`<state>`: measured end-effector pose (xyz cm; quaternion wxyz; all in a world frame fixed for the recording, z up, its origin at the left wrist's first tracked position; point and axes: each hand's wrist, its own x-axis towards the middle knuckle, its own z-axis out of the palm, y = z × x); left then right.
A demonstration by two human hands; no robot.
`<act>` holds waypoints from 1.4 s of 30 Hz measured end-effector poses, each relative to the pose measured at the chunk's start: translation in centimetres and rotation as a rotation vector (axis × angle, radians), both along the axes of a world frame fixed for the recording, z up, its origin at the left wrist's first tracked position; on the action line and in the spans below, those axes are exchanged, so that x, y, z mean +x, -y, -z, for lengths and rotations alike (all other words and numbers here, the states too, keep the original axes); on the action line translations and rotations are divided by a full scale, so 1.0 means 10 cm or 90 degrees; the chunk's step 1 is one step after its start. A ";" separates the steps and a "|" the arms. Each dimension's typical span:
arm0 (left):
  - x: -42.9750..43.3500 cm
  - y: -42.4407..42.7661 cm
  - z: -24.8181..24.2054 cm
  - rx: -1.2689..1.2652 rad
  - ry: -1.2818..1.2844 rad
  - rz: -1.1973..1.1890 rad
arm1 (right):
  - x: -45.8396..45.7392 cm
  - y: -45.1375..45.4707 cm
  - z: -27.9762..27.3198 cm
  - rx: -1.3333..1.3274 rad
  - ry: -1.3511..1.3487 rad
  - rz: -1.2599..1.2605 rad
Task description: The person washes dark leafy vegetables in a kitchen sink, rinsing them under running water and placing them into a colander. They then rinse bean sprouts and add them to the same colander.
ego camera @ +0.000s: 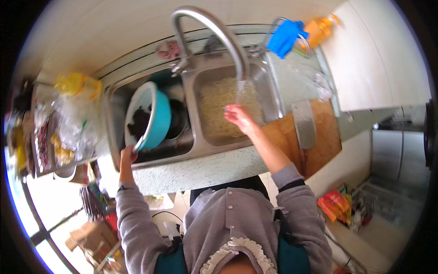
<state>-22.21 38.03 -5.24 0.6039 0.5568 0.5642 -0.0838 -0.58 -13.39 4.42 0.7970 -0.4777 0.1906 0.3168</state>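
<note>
My left hand (pixel 128 154) grips the near rim of a turquoise plastic basin (pixel 160 118) with a white inside. Tilted on its side over the left sink bowl (pixel 167 154), the basin holds dark, crumpled food (pixel 139 121), whose kind I cannot tell. My right hand (pixel 237 117) is wet and holds nothing, its fingers loosely bent and partly spread. It is below the stream from the steel gooseneck faucet (pixel 219 29), over the right sink bowl (pixel 219 70). Pale, thin food strands (pixel 215 106) fill much of that bowl.
A cleaver (pixel 303 125) lies on a wooden cutting board (pixel 325 133) at the right. Behind are a blue cloth (pixel 285 37) and an orange pump bottle (pixel 316 32). Plastic bags (pixel 75 126) crowd the left counter. A dark round vessel (pixel 178 118) sits beside the basin.
</note>
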 end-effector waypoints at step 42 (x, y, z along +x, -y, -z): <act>1.68 5.10 -2.27 -0.176 0.371 0.341 | -0.54 3.35 -2.01 -0.133 0.259 0.325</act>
